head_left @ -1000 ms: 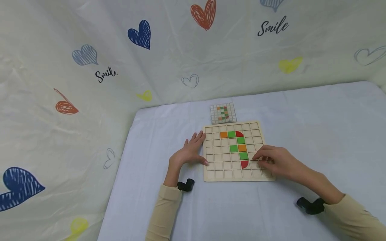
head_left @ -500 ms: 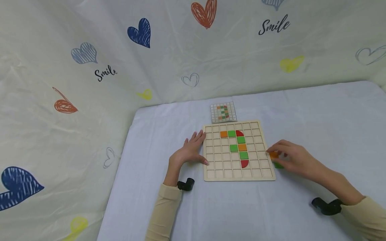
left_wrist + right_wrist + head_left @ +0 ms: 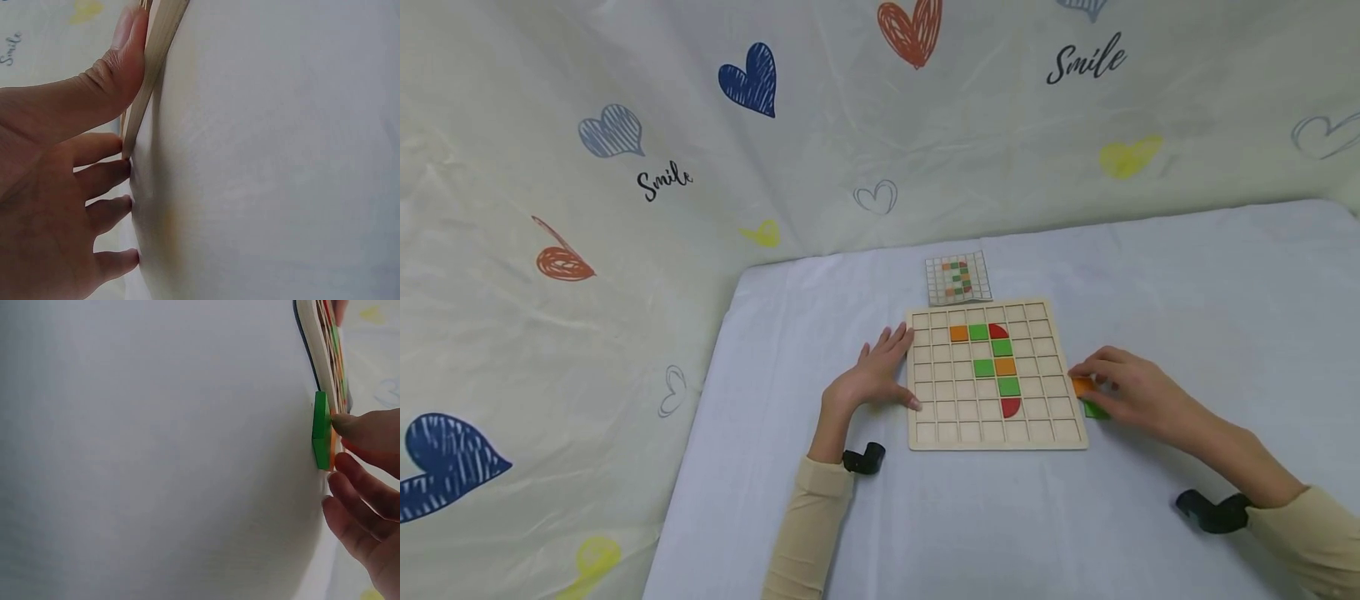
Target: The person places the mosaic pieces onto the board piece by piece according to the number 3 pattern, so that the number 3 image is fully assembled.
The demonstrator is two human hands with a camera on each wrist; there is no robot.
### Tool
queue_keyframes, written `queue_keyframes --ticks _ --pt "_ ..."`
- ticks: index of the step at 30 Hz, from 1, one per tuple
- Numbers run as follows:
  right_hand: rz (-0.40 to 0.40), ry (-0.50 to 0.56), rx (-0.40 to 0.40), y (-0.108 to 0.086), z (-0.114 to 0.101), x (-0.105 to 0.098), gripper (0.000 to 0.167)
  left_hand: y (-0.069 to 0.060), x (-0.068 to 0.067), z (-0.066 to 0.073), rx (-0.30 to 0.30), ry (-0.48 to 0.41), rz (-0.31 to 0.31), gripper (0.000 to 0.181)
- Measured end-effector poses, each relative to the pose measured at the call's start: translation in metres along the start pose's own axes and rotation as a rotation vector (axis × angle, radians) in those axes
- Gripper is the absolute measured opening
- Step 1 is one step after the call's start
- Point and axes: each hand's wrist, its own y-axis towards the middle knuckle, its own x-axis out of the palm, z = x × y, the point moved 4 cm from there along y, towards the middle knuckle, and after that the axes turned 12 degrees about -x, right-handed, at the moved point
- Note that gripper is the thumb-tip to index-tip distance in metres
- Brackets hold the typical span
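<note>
A wooden grid board [image 3: 943, 433] lies on the white table, with green, orange and red tiles set in some of its squares. My left hand [image 3: 871, 377] rests along the board's left edge, fingers spread and the thumb on the near part of that edge. Just past the right edge, my right hand [image 3: 1123, 387] pinches an orange square tile [image 3: 1081, 386] between thumb and fingers. A green tile [image 3: 1096, 410] lies beside it, partly under the hand. In the right wrist view the green tile [image 3: 320, 431] sits on the cloth, close to the thumb.
A small card [image 3: 958, 279] printed with a coloured grid pattern lies behind the board. A white cloth with printed hearts [image 3: 748, 81] hangs behind and to the left of the table.
My right hand has moved right, off the board, to the orange and green tiles beside it, where its fingers have closed on the orange one. The left hand stays in place.
</note>
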Motion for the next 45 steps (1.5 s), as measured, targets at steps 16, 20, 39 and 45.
queue_keyframes --ticks 16,20,39,45 --pt "0.012 -0.006 0.032 -0.003 0.001 0.004 0.032 0.000 0.000 0.001 -0.003 0.001 0.008 0.122" --pt "0.049 -0.016 0.025 -0.006 0.000 0.000 0.032 -0.002 0.000 0.001 -0.007 0.004 0.006 0.121" --pt "-0.128 0.019 0.106 -0.020 -0.004 -0.004 0.031 -0.001 0.000 -0.001 0.007 -0.009 0.004 0.121" --pt "-0.159 0.016 0.130 -0.019 -0.004 -0.003 0.031 0.000 0.000 -0.001 0.009 -0.005 0.002 0.121"
